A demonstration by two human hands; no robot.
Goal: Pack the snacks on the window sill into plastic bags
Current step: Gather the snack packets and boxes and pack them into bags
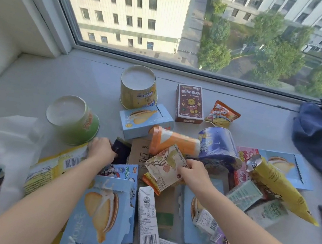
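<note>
Window sill [36,82], snacks heaped mid/near side. Item: lychee-print pouch [164,168], atop pile, pinched at its rt edge by R hand [194,172]. Prob. light, soft, slippery film; grip by seam. L hand [100,150] curled on dark packet [120,151]. Dest.: plastic bag [7,136], far left.

The head-worn view looks forward and down, close above the window sill [37,74], facing the window [191,22].

Your snacks [101,207]: boxes, cartons, packets heaped on sill [36,82]; yellow tub [137,91], green tub [76,123] upturned; cream fruit-print packet [164,166] tilted atop. White plastic bag [7,136], left, part-filled.
</note>
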